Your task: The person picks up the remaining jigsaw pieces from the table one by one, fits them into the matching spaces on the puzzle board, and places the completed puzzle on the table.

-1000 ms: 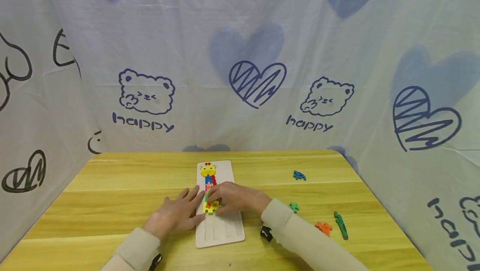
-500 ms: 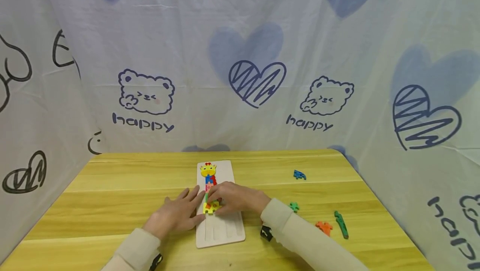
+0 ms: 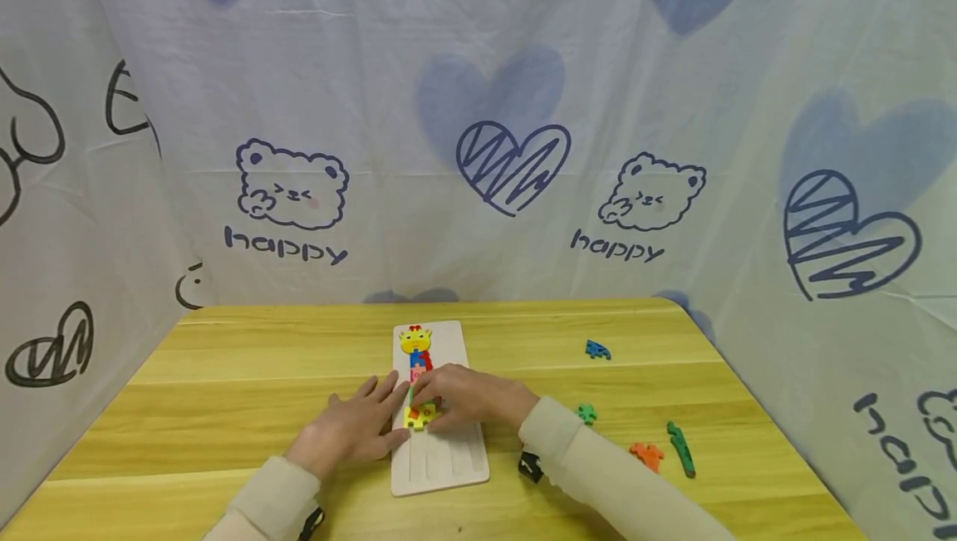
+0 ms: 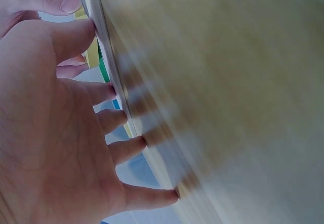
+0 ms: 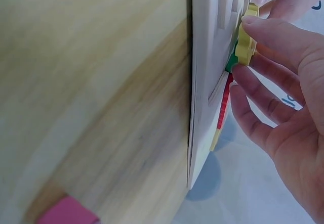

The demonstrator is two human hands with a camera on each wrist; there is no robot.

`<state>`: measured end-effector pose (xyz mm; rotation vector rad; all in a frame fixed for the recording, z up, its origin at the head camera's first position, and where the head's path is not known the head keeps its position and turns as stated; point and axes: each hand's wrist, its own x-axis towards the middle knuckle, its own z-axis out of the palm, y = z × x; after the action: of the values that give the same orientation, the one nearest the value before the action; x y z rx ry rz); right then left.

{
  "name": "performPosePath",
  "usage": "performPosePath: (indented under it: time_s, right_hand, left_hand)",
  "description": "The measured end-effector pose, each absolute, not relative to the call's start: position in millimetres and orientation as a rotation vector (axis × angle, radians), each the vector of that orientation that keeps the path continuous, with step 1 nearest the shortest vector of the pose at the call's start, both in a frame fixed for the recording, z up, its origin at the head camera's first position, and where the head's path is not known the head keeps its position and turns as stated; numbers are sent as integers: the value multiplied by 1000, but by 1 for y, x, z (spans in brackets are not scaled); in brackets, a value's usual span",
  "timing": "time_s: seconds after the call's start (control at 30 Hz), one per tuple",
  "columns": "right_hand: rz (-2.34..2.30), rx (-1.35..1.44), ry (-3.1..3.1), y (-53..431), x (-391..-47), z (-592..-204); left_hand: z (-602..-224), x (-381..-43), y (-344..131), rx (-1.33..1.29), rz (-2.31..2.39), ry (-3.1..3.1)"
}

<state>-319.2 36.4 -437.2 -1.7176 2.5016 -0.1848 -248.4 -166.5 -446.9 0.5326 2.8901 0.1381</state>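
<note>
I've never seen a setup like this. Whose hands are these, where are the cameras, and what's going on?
There's no robot here: these are a person's own bare hands. The wide view comes from a camera on the head; each close view comes from a camera on one wrist.

On the wooden table lies a pale puzzle board, with a giraffe's head at its far end. The left hand touches the board's left edge. The right hand pinches a yellow puzzle piece over the board.

Off to the right lie a blue piece, a small green piece, an orange piece and a long dark green piece.
</note>
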Motion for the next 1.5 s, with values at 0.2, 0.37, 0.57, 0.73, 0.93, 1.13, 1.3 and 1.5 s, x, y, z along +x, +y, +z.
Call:
performPosePath:
  time_s: [0.2,0.37,0.57,0.73,0.93,1.13,1.3,1.5]
  right_hand:
    - [-157,-1732,2512,38,-320,-436]
    - [-147,-1749,2512,39,-320,-434]
    - [-143,-1761,2499,41,-322,-436]
    - [-162,-1750,2510,41,-322,-437]
    - [-183,-1735,2509,42,-322,-438]
    - [-160,-1742,2512,41,-321,-436]
    - [-173,-1747,2510,42,-322,-436]
    - [-180,-1750,2509,42,-320,-437]
  left_hand:
    - [-446,-248,-166,524,142,2887]
    - [-445,-247,-167,533,142,2884]
    - [-445,-248,-168,534,133,2889]
    - [-447,-248,-167,530,139,2891]
    - [-448,-248,-167,533,140,2895]
    - [-448,-249,-167,527,133,2892]
    - [-448,-249,-167,518,137,2893]
    - [-448,-250,-166,523,132,2885]
